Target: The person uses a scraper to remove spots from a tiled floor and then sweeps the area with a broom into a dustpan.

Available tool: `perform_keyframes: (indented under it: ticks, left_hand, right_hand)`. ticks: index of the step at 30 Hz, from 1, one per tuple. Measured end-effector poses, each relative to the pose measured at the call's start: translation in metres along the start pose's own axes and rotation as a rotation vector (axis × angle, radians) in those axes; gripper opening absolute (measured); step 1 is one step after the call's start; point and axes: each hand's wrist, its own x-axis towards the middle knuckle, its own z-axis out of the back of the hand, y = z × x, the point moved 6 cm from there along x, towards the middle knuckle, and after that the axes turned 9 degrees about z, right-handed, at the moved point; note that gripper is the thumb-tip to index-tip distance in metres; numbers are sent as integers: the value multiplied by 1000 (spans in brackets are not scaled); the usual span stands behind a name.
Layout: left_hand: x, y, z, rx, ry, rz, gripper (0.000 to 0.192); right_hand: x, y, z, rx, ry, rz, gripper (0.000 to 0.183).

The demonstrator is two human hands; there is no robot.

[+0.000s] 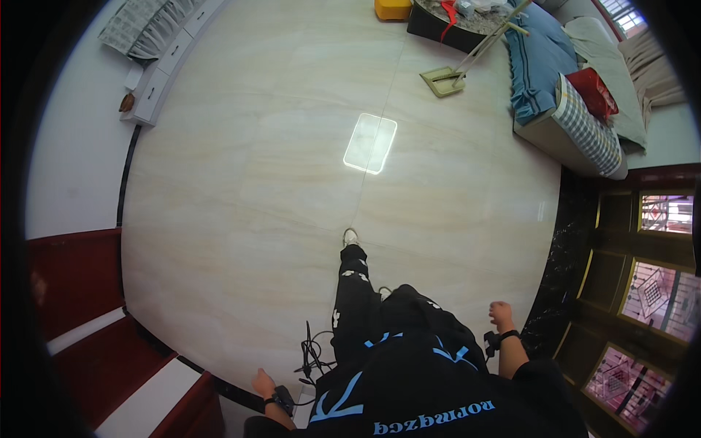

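Observation:
My left hand (264, 382) hangs low at my left side, fingers curled in with nothing visible in them. A black strapped device (282, 399) sits on that wrist. Between it and my body dangles a bundle of black cables (311, 356), close to a white box (304, 408). Out to my right, my right hand (500, 315) is bent into a loose fist that seems to hold nothing. Its wrist carries another black device (491, 344). Below me are my black trousers (353, 295) and one light shoe (350, 237) stretched forward on the tiled floor (246, 180).
Ahead stand a long-handled dustpan (442, 82), a dark-sided table (446, 33) and a yellow container (392, 9). A sofa (539, 128) with cushions is at the far right, above panelled doors (602, 274). Red-sided steps (104, 350) and a white drawer cabinet (150, 96) line the left.

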Motion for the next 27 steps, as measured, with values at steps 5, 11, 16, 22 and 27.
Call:
perform_keyframes:
  ticks: [5, 11, 16, 22, 27]
  left_hand:
    - [59, -263, -51, -4, 309, -209, 34]
    - [92, -553, -77, -406, 362, -581, 28]
    - [61, -718, -101, -236, 367, -695, 41]
    - [42, -796, -135, -41, 293, -717, 41]
    - [42, -886, -129, -234, 322, -567, 28]
  right_hand:
    - [12, 111, 37, 23, -190, -148, 20]
    - [81, 252, 131, -138, -506, 219, 33]
    - [170, 299, 263, -104, -798, 193, 33]
    - [305, 482, 359, -119, -867, 456, 52]
    - [435, 659, 379, -214, -696, 695, 61]
